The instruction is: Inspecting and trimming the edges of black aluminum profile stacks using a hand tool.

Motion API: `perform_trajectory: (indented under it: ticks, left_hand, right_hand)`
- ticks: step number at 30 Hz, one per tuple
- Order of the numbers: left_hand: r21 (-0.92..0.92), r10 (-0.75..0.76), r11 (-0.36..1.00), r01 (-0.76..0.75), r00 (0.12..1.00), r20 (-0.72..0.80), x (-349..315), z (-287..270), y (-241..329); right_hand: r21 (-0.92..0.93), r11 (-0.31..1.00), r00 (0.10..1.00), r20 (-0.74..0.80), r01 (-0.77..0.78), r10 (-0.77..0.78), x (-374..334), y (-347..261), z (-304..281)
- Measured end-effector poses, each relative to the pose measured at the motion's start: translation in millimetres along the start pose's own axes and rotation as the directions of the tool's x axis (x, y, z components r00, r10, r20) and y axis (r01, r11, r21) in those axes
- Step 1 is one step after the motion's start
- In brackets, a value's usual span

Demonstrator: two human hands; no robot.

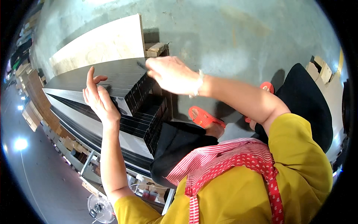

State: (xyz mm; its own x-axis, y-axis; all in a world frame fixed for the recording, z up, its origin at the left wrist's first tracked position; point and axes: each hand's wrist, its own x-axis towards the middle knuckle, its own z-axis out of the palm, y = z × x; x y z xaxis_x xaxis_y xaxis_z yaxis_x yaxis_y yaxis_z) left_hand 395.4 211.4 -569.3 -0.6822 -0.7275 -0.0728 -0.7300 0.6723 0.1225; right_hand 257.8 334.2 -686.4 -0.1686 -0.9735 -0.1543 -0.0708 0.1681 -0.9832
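A stack of long dark panels (108, 72) lies before me at the left, with black ends and some pale edges. My left hand (99, 99) is at the stack's near side, fingers apart and index finger raised, holding nothing that shows. Over the far right corner of the top panels is my right hand (169, 74), its fingers closed. A small dark thing (141, 65) juts out beside those fingertips; its kind cannot be made out. Lower layers of dark panels (147, 127) sit under the top ones, stepped toward me.
Behind the stack stands a pale board (100, 43), with wooden blocks (154, 48) at its right end. At the lower left are a clear-bladed fan (100, 209) and a metal frame (87, 164). Cartons lie along the left. My feet wear orange sandals (203, 116) on the grey floor.
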Motion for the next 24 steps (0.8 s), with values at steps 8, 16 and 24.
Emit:
perform_trajectory:
  ticks: [8, 16, 24]
  left_hand:
    - [-0.03, -0.027, 0.999, 0.027, 1.0, -0.013, 1.7, 1.2, 1.8]
    - [-0.039, -0.008, 0.999, 0.006, 0.999, -0.049, 2.7, 3.4, 1.4]
    - [-0.037, -0.002, 0.999, 0.001, 0.999, -0.042, 3.0, 1.5, 1.4]
  right_hand:
    - [-0.007, 0.997, 0.997, -0.014, 0.072, -0.072, -7.7, -15.7, -1.6]
    - [0.011, 0.997, 0.997, 0.011, 0.078, -0.078, -8.0, -38.2, -7.2]
    - [0.026, 0.986, 0.983, -0.086, 0.167, -0.164, -13.1, -60.4, -2.8]
